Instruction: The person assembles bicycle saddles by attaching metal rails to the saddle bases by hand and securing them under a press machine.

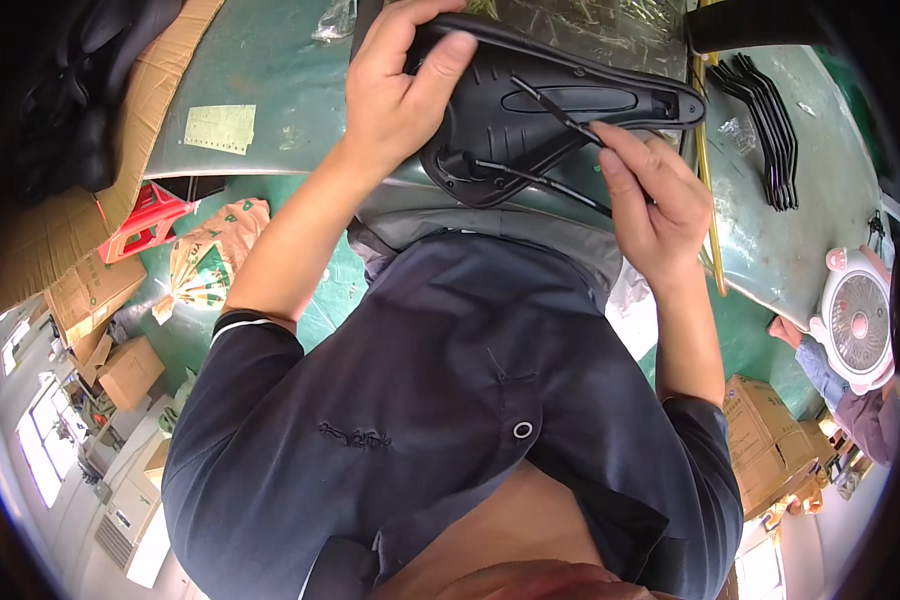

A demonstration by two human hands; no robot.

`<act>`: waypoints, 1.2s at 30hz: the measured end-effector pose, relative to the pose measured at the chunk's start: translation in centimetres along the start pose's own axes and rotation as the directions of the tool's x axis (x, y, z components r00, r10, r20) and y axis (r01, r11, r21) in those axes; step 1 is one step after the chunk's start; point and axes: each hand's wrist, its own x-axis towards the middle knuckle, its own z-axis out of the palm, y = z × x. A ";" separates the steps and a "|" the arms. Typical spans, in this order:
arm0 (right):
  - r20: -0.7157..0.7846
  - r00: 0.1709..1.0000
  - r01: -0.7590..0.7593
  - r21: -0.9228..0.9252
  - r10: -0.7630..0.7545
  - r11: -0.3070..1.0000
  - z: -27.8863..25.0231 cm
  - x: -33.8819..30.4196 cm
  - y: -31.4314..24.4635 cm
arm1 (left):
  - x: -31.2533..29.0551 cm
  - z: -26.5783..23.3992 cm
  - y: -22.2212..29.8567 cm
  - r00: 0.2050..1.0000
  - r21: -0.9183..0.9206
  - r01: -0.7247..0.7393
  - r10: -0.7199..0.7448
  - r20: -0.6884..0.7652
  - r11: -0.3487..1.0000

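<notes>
Black plastic faces up on the saddle (582,96), underside uppermost at the near edge of the table (300,90), nose pointing right. I see the left hand (395,95) clasping its wide end, the right hand (660,200) pinching a bent rod (545,102) across it. I'd keep the left grip firm, the pinch light, and check the near tip by the socket (456,163); I can't tell whether it's seated.

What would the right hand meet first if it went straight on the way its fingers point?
Most likely the saddle: the right hand points up-left toward its underside, holding a black rod. One view leaves depth unclear.
</notes>
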 end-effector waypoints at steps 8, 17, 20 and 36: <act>0.104 0.992 0.084 -0.132 -0.071 0.988 0.8 1.1 -0.5 | -1.3 1.8 -1.5 0.970 -0.170 0.153 -0.180 -0.163 0.974; 0.185 0.969 0.184 -0.093 -0.164 0.979 1.3 4.5 -0.9 | -0.8 2.1 -3.1 0.982 -0.182 -0.007 -0.027 -0.187 0.983; 0.186 0.978 0.104 -0.067 -0.090 0.992 1.5 4.4 -0.5 | -0.7 2.1 -3.2 0.984 -0.170 -0.014 -0.017 -0.180 0.985; 0.023 0.870 0.434 -0.509 -0.492 0.744 -2.1 10.7 0.9 | 0.1 1.2 -1.3 0.860 0.351 -0.499 0.504 0.085 0.793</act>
